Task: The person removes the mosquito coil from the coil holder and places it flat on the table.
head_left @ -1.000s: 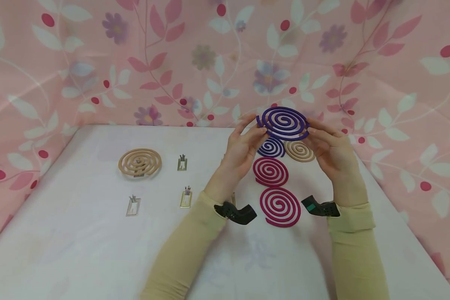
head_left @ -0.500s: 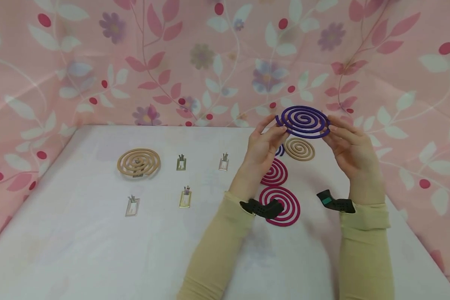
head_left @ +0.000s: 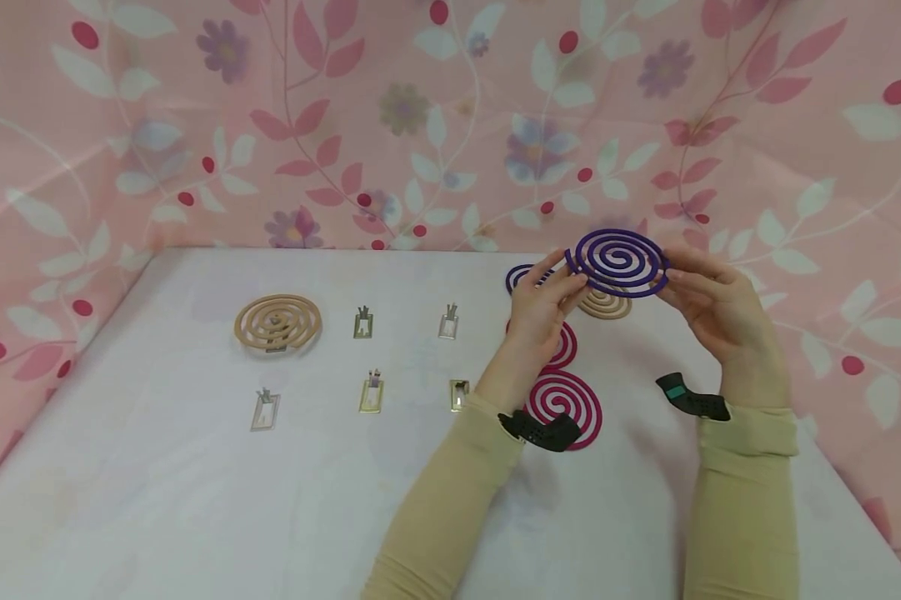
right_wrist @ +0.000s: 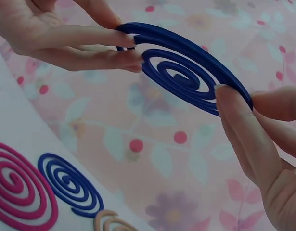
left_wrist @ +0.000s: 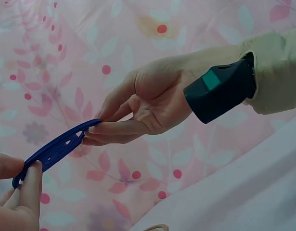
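Note:
A purple-blue mosquito coil (head_left: pixel 617 262) is held up above the table's far right part, tilted towards me. My left hand (head_left: pixel 542 310) pinches its left rim between thumb and fingers. The opposite rim is pinched by my right hand (head_left: pixel 723 308). In the right wrist view the coil (right_wrist: pixel 179 79) spans the gap between both hands, and the left wrist view shows it nearly edge-on. Below and behind the hands lie another blue coil (head_left: pixel 520 278), a tan coil (head_left: pixel 606 307) and two pink coils (head_left: pixel 570 343), partly hidden by my left hand and wrist.
On the left a tan coil (head_left: pixel 278 322) sits raised on a metal stand. Several small metal coil stands with upright prongs, such as a silver one (head_left: pixel 266 411) and a gold one (head_left: pixel 371 394), are spread across the white table (head_left: pixel 195 500). Pink floral cloth (head_left: pixel 405 167) hangs behind.
Both hands have carried the purple-blue coil to the right, then slightly lower. Two stands and part of the blue coil behind my left arm have come into view.

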A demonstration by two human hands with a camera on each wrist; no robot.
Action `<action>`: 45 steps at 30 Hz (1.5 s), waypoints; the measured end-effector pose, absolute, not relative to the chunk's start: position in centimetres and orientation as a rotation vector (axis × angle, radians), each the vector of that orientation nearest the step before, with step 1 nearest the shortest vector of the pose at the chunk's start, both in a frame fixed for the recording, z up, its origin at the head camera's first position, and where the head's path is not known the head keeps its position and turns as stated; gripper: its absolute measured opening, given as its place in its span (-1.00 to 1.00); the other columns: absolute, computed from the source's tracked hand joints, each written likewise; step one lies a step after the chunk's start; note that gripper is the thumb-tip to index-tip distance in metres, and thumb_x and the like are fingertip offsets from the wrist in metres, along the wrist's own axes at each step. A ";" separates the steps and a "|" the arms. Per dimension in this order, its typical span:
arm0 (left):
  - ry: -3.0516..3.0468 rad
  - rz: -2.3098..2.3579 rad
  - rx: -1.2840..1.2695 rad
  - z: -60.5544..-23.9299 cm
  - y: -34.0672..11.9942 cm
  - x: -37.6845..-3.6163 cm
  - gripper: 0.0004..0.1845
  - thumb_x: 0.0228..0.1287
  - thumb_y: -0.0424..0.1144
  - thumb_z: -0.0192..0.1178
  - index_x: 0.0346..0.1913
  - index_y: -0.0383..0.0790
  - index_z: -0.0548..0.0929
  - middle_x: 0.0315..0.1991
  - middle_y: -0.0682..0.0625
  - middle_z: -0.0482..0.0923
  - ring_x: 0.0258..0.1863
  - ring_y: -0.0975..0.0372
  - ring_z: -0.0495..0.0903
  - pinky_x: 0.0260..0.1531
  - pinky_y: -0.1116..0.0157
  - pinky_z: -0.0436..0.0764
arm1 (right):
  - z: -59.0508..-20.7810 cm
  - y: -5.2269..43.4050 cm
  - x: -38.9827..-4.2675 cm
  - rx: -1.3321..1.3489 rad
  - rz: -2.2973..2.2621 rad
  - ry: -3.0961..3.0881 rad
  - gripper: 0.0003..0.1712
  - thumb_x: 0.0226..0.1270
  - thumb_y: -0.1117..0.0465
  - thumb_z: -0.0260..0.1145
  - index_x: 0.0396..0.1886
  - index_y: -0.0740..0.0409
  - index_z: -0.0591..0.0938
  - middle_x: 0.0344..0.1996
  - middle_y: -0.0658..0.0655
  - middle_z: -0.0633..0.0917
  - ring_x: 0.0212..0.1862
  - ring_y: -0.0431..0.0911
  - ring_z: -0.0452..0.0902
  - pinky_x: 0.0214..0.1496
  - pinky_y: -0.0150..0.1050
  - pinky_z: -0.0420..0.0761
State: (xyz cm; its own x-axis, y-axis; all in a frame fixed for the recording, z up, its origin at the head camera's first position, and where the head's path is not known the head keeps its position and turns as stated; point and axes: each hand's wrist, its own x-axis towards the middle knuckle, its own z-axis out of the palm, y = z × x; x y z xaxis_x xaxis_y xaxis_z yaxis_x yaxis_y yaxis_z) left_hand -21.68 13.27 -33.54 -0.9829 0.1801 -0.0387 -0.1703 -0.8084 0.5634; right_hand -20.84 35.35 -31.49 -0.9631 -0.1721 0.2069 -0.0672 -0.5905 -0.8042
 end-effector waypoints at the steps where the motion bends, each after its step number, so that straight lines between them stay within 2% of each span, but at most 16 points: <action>1: 0.903 2.819 0.018 -33.7 13.4 -21.6 -0.50 0.13 -0.66 0.11 0.16 -0.31 0.46 0.03 -0.23 0.57 -0.12 0.16 0.63 -0.06 0.24 0.61 | -31.7 35.6 -20.9 -0.408 -2.700 1.420 -0.63 0.32 0.62 -0.07 0.02 0.50 0.55 -0.10 0.30 0.66 -0.15 0.07 0.67 0.02 -0.12 0.59; 6: 1.000 2.777 -0.024 -34.6 14.2 -21.4 -0.49 0.11 -0.64 0.15 0.15 -0.29 0.50 0.00 -0.18 0.60 -0.10 0.15 0.63 -0.08 0.23 0.61 | -32.6 37.1 -20.7 -0.341 -2.612 1.540 -0.66 0.33 0.58 -0.04 0.00 0.47 0.57 -0.08 0.25 0.64 -0.13 0.04 0.67 -0.02 -0.13 0.62; 11: 1.075 2.729 -0.066 -35.7 14.6 -21.6 -0.50 0.10 -0.64 0.17 0.14 -0.28 0.52 0.00 -0.17 0.60 -0.07 0.13 0.63 -0.10 0.23 0.62 | -33.3 38.1 -20.6 -0.238 -2.485 1.703 -0.66 0.34 0.53 0.01 0.08 0.43 0.52 -0.13 0.20 0.66 -0.14 -0.01 0.66 -0.07 -0.15 0.64; 19: 1.171 2.680 -0.095 -37.2 15.2 -21.9 -0.46 0.07 -0.67 0.16 0.18 -0.33 0.50 -0.01 -0.19 0.61 -0.05 0.08 0.62 -0.11 0.19 0.62 | -34.1 38.1 -21.1 -0.039 -2.163 2.159 -0.56 0.24 0.37 0.26 0.14 0.31 0.49 -0.19 0.05 0.70 -0.23 -0.11 0.68 -0.19 -0.27 0.67; 24: 1.253 2.657 -0.134 -38.1 15.5 -22.1 -0.47 0.06 -0.67 0.18 0.14 -0.30 0.53 -0.02 -0.18 0.61 -0.08 0.08 0.64 -0.14 0.20 0.64 | -34.8 38.1 -21.4 -0.008 -2.098 2.200 -0.51 0.23 0.39 0.26 0.16 0.44 0.43 -0.21 0.03 0.72 -0.24 -0.13 0.68 -0.16 -0.29 0.66; 36: 1.467 2.595 -0.188 -40.6 16.0 -22.3 -0.46 0.04 -0.66 0.13 0.17 -0.42 0.44 0.03 -0.27 0.51 -0.13 0.06 0.61 -0.17 0.22 0.66 | -36.9 39.5 -21.4 0.068 -2.037 2.133 -0.58 0.25 0.40 0.24 0.12 0.36 0.51 -0.20 0.01 0.72 -0.19 -0.14 0.67 -0.12 -0.30 0.65; 45: 1.546 2.544 -0.191 -40.7 16.3 -22.2 -0.49 0.01 -0.61 0.13 0.13 -0.39 0.48 0.03 -0.29 0.52 -0.26 0.18 0.58 -0.20 0.25 0.65 | -37.7 40.2 -21.3 0.203 -1.899 2.177 -0.43 0.22 0.26 0.32 0.22 0.31 0.43 -0.16 -0.06 0.69 -0.12 -0.16 0.64 -0.07 -0.33 0.63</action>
State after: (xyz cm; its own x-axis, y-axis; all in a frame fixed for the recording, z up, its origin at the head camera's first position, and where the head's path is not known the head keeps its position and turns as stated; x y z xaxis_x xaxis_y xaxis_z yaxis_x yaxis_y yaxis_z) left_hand -22.23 16.32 -40.70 -0.9793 0.0685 -0.1902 -0.2004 -0.4539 0.8682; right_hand -21.32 40.19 -37.68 -0.9605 -0.0556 -0.2727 0.2627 0.1431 -0.9542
